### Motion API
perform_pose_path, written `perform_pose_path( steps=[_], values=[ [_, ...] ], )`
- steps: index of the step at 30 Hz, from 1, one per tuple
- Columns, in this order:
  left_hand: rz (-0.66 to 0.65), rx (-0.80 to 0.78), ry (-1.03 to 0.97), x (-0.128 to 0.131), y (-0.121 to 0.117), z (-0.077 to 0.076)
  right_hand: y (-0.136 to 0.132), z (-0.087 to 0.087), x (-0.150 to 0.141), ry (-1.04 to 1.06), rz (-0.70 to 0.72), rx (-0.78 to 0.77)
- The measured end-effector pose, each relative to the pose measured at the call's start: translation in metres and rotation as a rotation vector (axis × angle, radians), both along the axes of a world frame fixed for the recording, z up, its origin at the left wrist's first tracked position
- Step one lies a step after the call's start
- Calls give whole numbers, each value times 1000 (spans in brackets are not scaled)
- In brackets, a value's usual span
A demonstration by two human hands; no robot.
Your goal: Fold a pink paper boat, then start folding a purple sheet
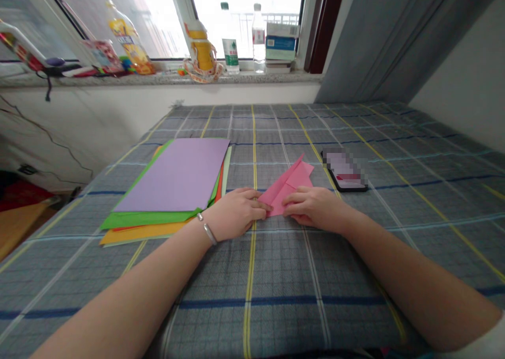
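No text can be read; the bottle labels (230, 52) are blurred.

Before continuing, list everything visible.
Folded pink paper: one, pink, centre.
Stacked rectangular paper sheets: several, purple uppermost, left.
Flat phone: one, black edges, right.
Grey plaid fabric: one, grey, beneath.
Stone windowsill: one, speckled grey, back.
Clear plastic bottles: two, clear, windowsill.
Orange printed bottle: one, orange, windowsill left.
Yellow strapped bottle: one, yellow, windowsill middle.
Stacked boxlike items: several, blue and white, windowsill right.
Pink packet: one, pink, windowsill left.
Framed windows: several, white, back.
Grey curtain: one, grey, back right.
Further clutter: count unclear, mixed colours, left.
Silver bracelet: one, silver, left wrist.
Bare hands: two, touching folded paper.
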State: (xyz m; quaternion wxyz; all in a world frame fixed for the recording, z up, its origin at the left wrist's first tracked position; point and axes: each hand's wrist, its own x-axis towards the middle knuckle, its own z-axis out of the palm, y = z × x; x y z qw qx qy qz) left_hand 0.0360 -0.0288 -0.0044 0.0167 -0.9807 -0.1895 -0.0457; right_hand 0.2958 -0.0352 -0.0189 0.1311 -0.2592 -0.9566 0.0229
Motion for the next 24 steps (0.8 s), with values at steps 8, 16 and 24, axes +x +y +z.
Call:
perform_pose_path(
  steps=[8,16,24],
  values=[
    [7,5,18,0,-1,-1,-3,2,4,-34,-24,-6],
    [28,36,52,5,-8,-1,-7,5,10,54,-159,-8],
    [61,121,31,15,-9,-8,-3,0,11,120,-421,95]
  ],
)
